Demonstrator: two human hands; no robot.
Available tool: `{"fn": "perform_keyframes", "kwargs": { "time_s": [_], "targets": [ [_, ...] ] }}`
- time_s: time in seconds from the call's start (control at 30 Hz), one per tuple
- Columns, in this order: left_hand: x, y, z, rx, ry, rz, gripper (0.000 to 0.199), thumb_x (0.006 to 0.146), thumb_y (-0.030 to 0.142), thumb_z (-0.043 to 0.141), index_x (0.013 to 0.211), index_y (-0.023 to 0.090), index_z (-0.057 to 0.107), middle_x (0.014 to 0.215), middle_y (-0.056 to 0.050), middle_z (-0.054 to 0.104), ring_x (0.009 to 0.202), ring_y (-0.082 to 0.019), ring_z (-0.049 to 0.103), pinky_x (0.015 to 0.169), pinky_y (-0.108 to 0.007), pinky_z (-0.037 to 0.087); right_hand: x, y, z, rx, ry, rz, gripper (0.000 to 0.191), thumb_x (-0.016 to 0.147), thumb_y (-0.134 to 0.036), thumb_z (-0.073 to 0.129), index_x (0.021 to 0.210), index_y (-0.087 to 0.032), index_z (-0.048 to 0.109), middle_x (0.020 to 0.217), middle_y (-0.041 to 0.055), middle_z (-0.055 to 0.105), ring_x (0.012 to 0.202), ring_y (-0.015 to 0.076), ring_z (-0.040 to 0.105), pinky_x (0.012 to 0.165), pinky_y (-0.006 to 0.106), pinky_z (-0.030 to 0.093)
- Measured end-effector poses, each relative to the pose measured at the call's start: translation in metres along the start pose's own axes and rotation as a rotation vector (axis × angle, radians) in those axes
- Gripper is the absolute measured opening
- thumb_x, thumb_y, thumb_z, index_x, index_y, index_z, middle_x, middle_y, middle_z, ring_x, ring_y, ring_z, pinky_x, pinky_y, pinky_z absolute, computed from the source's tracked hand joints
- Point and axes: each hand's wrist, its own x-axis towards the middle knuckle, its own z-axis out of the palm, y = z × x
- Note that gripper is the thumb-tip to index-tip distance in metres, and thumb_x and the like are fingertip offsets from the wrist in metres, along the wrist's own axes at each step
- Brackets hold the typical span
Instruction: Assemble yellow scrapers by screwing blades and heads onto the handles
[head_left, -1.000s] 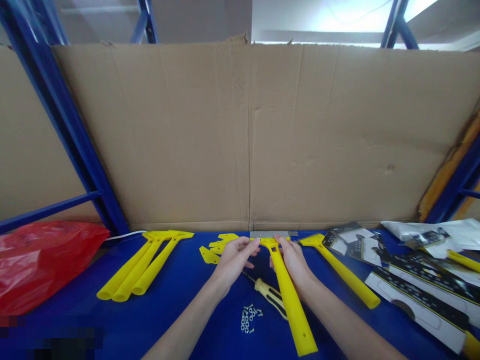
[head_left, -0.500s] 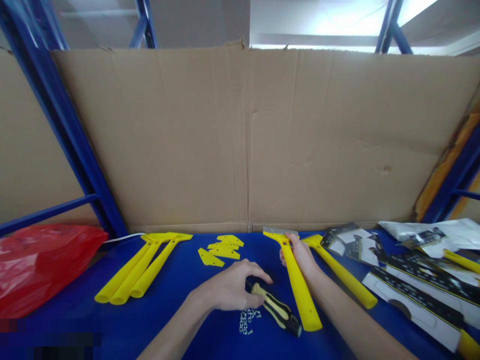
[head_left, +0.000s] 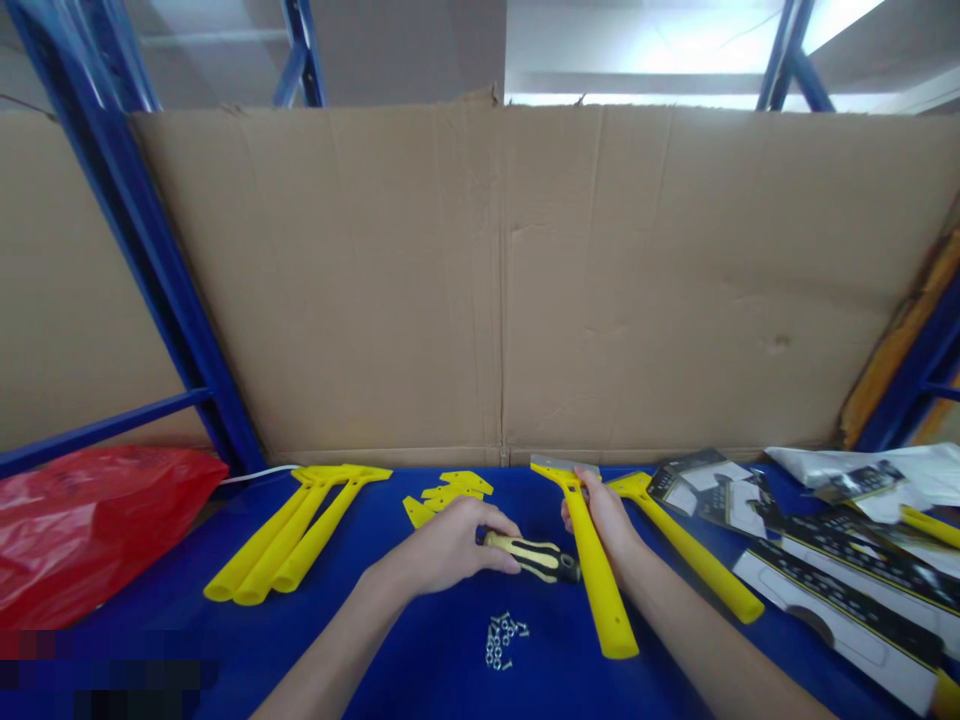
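Note:
My left hand (head_left: 457, 545) is closed around one end of a screwdriver (head_left: 536, 558) with a black and cream handle; its shaft is not visible. The handle's black end reaches close to a yellow scraper (head_left: 596, 580). My right hand (head_left: 606, 512) grips that scraper near its head, where a clear or metal blade strip runs along the top. Below the screwdriver lies a small cluster of screws and nuts (head_left: 498, 645). Several flat yellow plates (head_left: 459, 486) rest behind my left hand, which partly covers one of them.
Yellow handles (head_left: 300, 540) lie together at the left, beside a red plastic bag (head_left: 112, 530). Another yellow scraper (head_left: 690, 550) lies right of my right forearm. Black and white packaging cards (head_left: 832, 610) spread over the right side. A cardboard wall (head_left: 495, 280) stands behind the blue tabletop (head_left: 420, 660).
My left hand has closed on the screwdriver and raised it off the spot beside the screws, turning it more level. My right hand stays on the scraper.

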Motion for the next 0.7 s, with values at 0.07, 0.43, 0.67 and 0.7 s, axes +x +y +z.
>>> {"fn": "perform_keyframes", "kwargs": {
  "time_s": [0.07, 0.43, 0.67, 0.7],
  "targets": [
    [-0.003, 0.0, -0.009, -0.034, 0.055, -0.038, 0.022, 0.072, 0.035, 0.065, 0.086, 0.021, 0.073, 0.078, 0.001, 0.068, 0.073, -0.016, 0.056, 0.062, -0.023, 0.036, 0.001, 0.0, 0.0, 0.005, -0.004, 0.003, 0.037, 0.088, -0.032, 0.04, 0.056, -0.018, 0.05, 0.032, 0.0013, 0.05, 0.026, 0.0106, 0.042, 0.03, 0.019, 0.034],
    [-0.017, -0.047, -0.045, 0.36, 0.661, -0.625, 0.026, 0.076, 0.041, 0.055, 0.071, 0.02, 0.068, 0.077, -0.009, 0.072, 0.082, -0.027, 0.065, 0.06, -0.026, 0.038, 0.004, 0.011, -0.001, 0.007, -0.045, -0.071, 0.028, 0.083, -0.035, 0.048, 0.062, -0.018, 0.054, 0.033, -0.0005, 0.051, 0.028, 0.013, 0.046, 0.032, 0.022, 0.035],
    [-0.02, -0.059, -0.034, 0.641, 0.546, -0.858, 0.032, 0.083, 0.036, 0.045, 0.087, 0.013, 0.067, 0.094, -0.021, 0.068, 0.093, -0.034, 0.063, 0.069, -0.036, 0.044, 0.001, 0.012, 0.004, -0.01, -0.045, -0.085, 0.028, 0.084, -0.032, 0.047, 0.059, -0.019, 0.051, 0.034, -0.0003, 0.053, 0.029, 0.0123, 0.048, 0.032, 0.02, 0.033],
    [-0.019, -0.06, -0.032, 0.666, 0.542, -0.851, 0.032, 0.083, 0.035, 0.045, 0.089, 0.012, 0.067, 0.094, -0.021, 0.068, 0.095, -0.035, 0.061, 0.071, -0.037, 0.044, 0.0, 0.012, 0.005, -0.014, -0.048, -0.084, 0.028, 0.084, -0.032, 0.047, 0.059, -0.019, 0.05, 0.034, -0.0005, 0.053, 0.029, 0.0121, 0.047, 0.032, 0.02, 0.033]
  ]
}}
